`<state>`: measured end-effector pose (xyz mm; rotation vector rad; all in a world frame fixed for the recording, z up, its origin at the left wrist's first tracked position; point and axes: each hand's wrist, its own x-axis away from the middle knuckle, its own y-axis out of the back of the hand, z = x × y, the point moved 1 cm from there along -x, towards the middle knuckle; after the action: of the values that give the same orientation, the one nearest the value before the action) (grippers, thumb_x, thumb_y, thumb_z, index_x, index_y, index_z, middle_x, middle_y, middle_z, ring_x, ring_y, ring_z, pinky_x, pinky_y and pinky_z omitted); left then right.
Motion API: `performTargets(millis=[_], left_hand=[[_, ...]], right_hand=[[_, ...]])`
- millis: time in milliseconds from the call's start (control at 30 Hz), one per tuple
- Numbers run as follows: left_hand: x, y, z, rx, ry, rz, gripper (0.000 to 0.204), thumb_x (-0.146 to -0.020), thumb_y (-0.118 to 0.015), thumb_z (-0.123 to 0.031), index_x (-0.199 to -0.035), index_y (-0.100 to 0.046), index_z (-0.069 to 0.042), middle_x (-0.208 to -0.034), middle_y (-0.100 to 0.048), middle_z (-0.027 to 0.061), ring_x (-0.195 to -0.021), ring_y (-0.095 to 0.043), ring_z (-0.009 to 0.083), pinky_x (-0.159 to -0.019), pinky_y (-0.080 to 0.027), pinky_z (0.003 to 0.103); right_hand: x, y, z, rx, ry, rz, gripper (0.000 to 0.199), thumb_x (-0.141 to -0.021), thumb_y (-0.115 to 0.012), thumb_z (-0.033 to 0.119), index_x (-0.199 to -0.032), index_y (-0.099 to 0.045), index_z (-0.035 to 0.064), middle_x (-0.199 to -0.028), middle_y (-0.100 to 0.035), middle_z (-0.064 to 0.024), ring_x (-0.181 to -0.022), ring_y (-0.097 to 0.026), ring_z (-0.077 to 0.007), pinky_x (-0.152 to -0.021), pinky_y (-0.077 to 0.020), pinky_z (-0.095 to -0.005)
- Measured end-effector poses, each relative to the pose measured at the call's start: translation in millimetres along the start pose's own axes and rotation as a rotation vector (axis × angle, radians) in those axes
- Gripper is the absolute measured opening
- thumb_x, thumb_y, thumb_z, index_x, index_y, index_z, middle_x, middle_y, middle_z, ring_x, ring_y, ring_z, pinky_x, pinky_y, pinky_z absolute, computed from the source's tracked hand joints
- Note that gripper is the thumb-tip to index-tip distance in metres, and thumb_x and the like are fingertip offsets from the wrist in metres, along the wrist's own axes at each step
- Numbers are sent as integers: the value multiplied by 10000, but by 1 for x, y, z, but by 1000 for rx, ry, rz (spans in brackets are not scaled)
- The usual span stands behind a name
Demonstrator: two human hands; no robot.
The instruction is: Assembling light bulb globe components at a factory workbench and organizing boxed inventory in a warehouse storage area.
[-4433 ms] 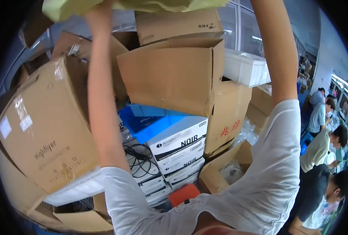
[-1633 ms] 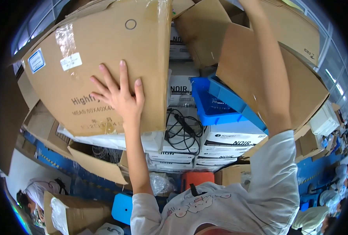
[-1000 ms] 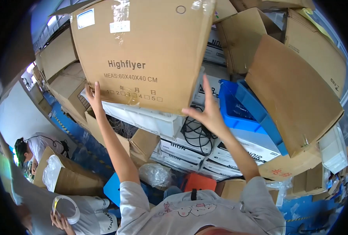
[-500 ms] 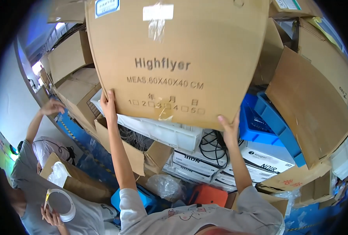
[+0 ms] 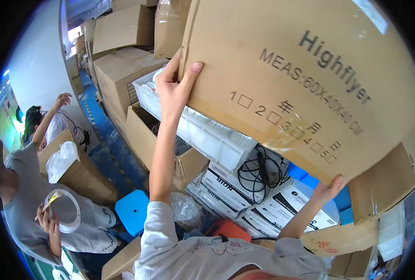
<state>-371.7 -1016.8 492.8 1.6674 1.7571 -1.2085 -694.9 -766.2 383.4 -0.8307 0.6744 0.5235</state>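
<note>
The large cardboard carton (image 5: 305, 79) with dark printing on its side filled the upper right of the view, tilted and held overhead. The left hand (image 5: 174, 88) gripped the carton's left vertical edge, thumb pressed on the printed face and fingers wrapped around the corner. The right hand (image 5: 328, 190) supported the carton's lower right corner from beneath, fingertips curled over the bottom edge; how firmly it clenched could not be told.

Directly below the carton lay a white plastic crate (image 5: 203, 133), tilted, touching the carton's underside near the left hand. Under the carton's bottom edge a coiled black cable (image 5: 259, 170) rested on stacked white product boxes (image 5: 231, 189), with a blue box (image 5: 340, 200) just beside the right hand. An open brown carton (image 5: 163, 151) sat below the crate, and more brown cartons (image 5: 121, 28) were stacked to the left of the held carton. Well below and left of the carton stood a blue stool (image 5: 133, 211). Far to its left another person held a roll of tape (image 5: 66, 211), beside a carton holding a plastic bag (image 5: 60, 158).
</note>
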Motion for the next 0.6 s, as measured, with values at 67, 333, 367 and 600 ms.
performTargets(millis=[67, 333, 367, 600], left_hand=[[7, 2, -20, 17, -52, -7, 429, -759, -680, -193, -1092, -554, 45, -825, -630, 66, -741, -558, 80, -680, -461, 215], [-9, 33, -55, -37, -270, -61, 416, -703, -716, -126, -1048, -576, 58, -785, -637, 64, -692, -567, 75, -637, -459, 196], [-18, 35, -55, 0, -331, -60, 432, -698, -720, -119, -1064, -572, 58, -795, -640, 71, -697, -570, 77, -645, -459, 194], [-246, -4, -47, -201, -392, -134, 418, -785, -500, -67, -1197, -470, -4, -1049, -575, 211, -991, -536, 367, -812, -443, 356]], right_hand=[[3, 6, 14, -54, 63, 52, 567, -865, -500, 281, -1336, -259, 76, -1322, -351, -106, -1197, -373, -255, -977, -330, -425], [35, -15, -1, -63, 152, 26, 656, -833, -518, 408, -1332, -247, 79, -1324, -335, -108, -1195, -365, -259, -972, -331, -429], [31, -24, -7, -93, 133, -69, 646, -840, -507, 403, -1334, -248, 78, -1334, -327, -102, -1205, -354, -264, -982, -314, -440], [-204, -259, -45, -58, 60, 238, 435, -881, -471, 243, -1233, -396, 0, -1192, -467, -102, -1073, -460, -182, -874, -408, -349]])
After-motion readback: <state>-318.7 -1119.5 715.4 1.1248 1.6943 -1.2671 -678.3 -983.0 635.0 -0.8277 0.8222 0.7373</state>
